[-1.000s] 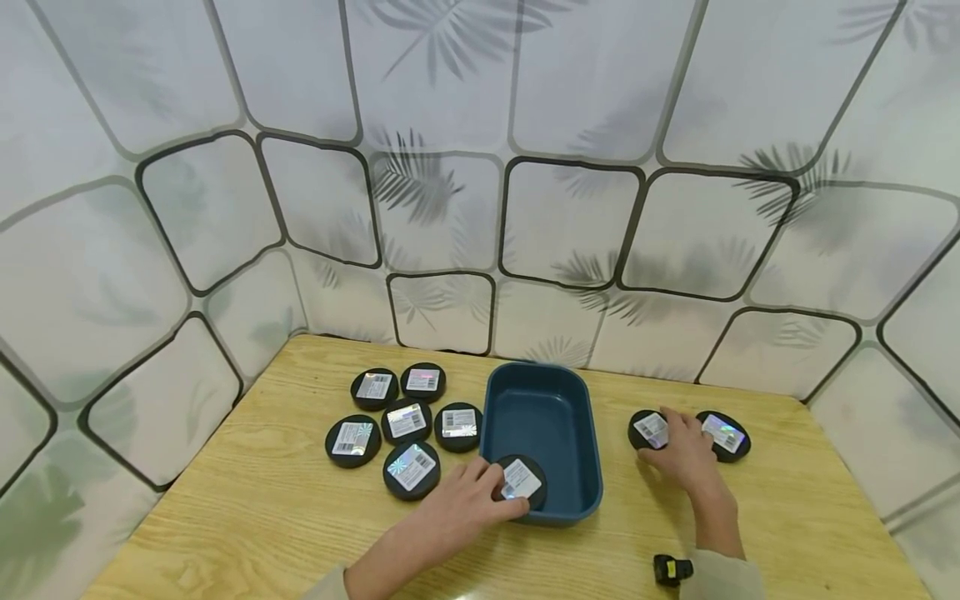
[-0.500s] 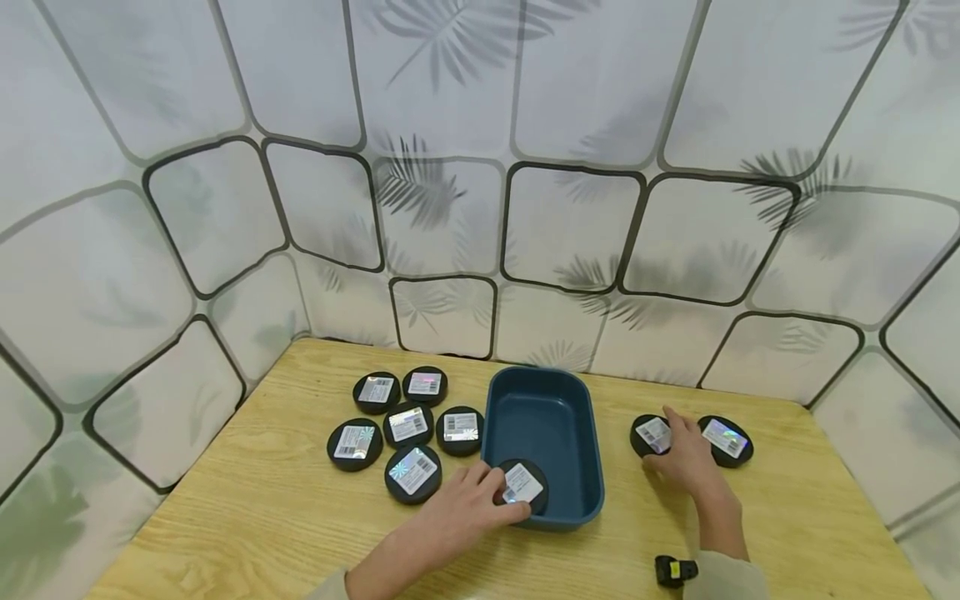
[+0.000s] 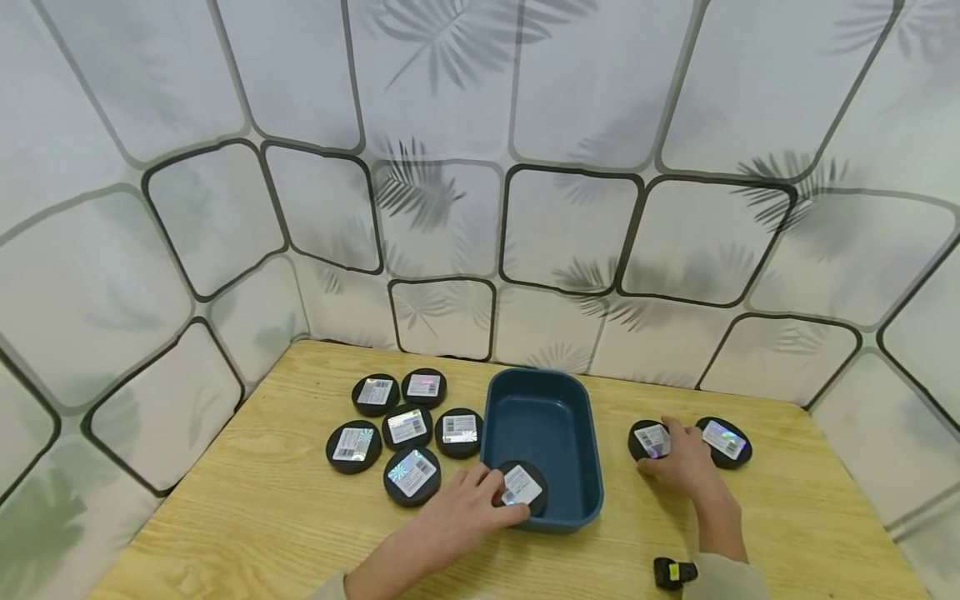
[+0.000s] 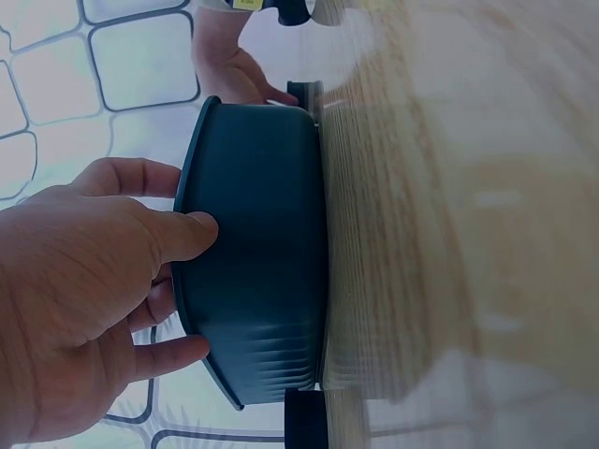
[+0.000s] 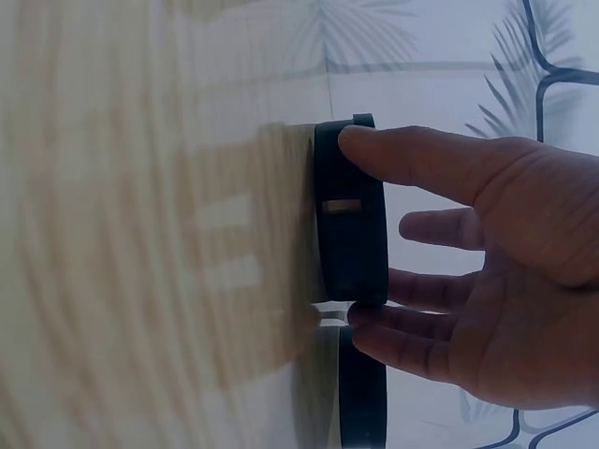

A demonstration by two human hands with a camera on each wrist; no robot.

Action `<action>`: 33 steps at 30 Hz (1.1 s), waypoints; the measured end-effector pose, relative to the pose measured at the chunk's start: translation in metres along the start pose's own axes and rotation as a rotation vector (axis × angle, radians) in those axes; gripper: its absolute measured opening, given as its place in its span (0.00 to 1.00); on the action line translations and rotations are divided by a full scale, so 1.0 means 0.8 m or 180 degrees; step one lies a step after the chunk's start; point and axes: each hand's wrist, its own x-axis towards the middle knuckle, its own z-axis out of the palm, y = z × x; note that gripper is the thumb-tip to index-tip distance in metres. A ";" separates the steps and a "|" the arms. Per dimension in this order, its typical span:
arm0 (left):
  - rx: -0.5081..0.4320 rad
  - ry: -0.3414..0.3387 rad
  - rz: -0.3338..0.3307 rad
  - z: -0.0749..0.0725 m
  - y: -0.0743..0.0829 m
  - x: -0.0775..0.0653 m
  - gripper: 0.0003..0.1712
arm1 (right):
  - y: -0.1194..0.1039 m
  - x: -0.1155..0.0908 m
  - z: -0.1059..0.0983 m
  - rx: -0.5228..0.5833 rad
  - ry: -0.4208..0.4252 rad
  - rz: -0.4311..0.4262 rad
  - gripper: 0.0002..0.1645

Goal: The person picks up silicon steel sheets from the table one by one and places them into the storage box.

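Note:
My left hand holds a round black case with a white label at the front left corner of the dark blue rectangular bin. In the left wrist view the thumb overlaps the outside of the bin's rim, and the case is hidden. My right hand grips another round black case lying on the table. In the right wrist view its thumb is on one edge of that case, with fingertips at the opposite edge. Close beside these fingers lies a third case.
Several more labelled black cases lie grouped left of the bin on the wooden table. A patterned curtain rises behind the table. A small black device with a yellow mark sits at the right wrist.
Both hands stay almost in place. The right hand's fingers have shifted very slightly at its case; the bin and the other cases have not moved.

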 end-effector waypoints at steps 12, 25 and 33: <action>0.0005 0.0047 0.0000 0.003 0.000 -0.001 0.18 | -0.002 -0.004 -0.003 0.0039 -0.0098 0.0030 0.60; -0.0054 0.0161 -0.0027 0.006 0.004 -0.003 0.19 | 0.000 -0.014 0.001 -0.0024 -0.0125 -0.0067 0.58; 0.0138 0.0253 -0.0011 0.003 0.002 -0.002 0.17 | -0.003 -0.023 0.004 -0.0058 -0.0138 -0.0100 0.58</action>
